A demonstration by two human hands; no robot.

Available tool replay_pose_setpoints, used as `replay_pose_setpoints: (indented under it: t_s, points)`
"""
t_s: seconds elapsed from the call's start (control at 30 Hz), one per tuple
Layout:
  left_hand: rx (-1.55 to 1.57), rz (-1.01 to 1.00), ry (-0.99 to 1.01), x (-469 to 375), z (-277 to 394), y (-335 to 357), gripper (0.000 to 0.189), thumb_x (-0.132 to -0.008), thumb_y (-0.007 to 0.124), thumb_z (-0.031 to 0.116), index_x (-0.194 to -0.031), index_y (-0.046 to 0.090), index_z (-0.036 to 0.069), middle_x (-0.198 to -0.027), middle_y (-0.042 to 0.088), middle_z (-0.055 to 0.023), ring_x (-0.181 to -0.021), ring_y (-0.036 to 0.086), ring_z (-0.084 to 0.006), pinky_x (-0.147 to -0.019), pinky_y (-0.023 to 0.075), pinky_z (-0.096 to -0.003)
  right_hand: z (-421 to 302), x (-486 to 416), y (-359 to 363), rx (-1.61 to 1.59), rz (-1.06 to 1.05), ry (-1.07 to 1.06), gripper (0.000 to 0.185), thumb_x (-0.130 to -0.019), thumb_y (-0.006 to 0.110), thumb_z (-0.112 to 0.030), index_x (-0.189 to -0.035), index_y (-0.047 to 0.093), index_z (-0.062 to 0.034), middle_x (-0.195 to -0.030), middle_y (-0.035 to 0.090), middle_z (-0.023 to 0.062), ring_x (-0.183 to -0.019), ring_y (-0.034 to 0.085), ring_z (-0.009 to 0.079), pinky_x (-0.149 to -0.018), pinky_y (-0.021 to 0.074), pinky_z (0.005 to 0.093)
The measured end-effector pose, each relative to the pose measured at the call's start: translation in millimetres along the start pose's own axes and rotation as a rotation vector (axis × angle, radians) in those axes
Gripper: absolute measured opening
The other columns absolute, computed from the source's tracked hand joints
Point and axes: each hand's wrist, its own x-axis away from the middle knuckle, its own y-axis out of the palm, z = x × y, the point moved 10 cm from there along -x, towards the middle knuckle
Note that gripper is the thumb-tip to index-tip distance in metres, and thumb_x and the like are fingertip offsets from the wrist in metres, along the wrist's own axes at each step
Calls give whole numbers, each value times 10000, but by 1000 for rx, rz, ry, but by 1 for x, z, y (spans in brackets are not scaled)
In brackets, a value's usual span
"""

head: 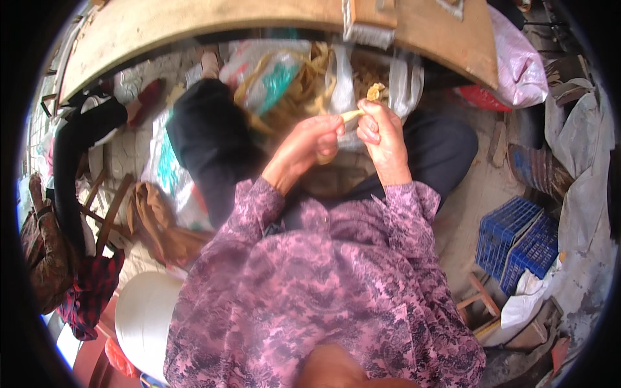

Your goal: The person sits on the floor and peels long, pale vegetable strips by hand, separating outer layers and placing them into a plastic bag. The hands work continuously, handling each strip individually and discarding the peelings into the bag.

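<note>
Both hands are raised over my lap, close together, with a thin pale-yellow strip (352,115) stretched between them. My left hand (310,138) pinches one end between thumb and fingers, and part of a yellowish piece shows under its curled fingers. My right hand (381,128) grips the other end, and a crumpled yellow-brown bit (375,91) sticks out above its thumb. The material of the strip cannot be told. Beyond the hands, long yellowish strips (296,97) lie in and over a clear plastic bag (242,58) with green print. Another whitish plastic bag (406,87) holds brownish pieces.
A wooden tabletop (218,18) curves across the far side. Blue plastic crates (509,233) and a small wooden stool frame (478,296) stand at the right. A white bucket (145,315) is at the lower left. At the left edge sits another person (43,257) in dark trousers.
</note>
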Motion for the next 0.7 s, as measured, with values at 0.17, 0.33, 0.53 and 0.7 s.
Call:
replay_pose_setpoints:
  t_s: [0.17,0.33,0.53,0.7]
  points:
    - [-930,70,466,-6,147,59,254,-894,544,299,-898,636,63,-663,482,58,-603,426,-39,-524,346,-187,-106,-26,54,161,-147,-335,103,-832,591,-92,-864,631,-3,-550,455,-40,-424,362,22,-386,255,175]
    - [-1252,87,943,-61,239,97,300,-894,566,281,-1026,636,21,-808,638,-22,-681,532,-75,-613,457,-204,-188,-79,77,218,-131,-644,118,-778,674,-79,-749,608,14,-569,530,1,-432,410,34,-400,296,175]
    - [-1245,267,980,-53,215,76,253,-886,572,232,-948,654,0,-693,593,4,-599,494,-47,-536,411,-206,-168,-86,29,386,141,-657,137,-798,670,-101,-765,599,11,-568,534,8,-435,427,36,-398,327,170]
    - [-1032,336,732,-5,173,65,252,-888,573,231,-941,645,-6,-652,521,38,-584,431,-22,-522,362,-170,-143,-39,19,466,150,-558,165,-839,640,-164,-814,602,-5,-559,515,0,-429,404,32,-404,305,163]
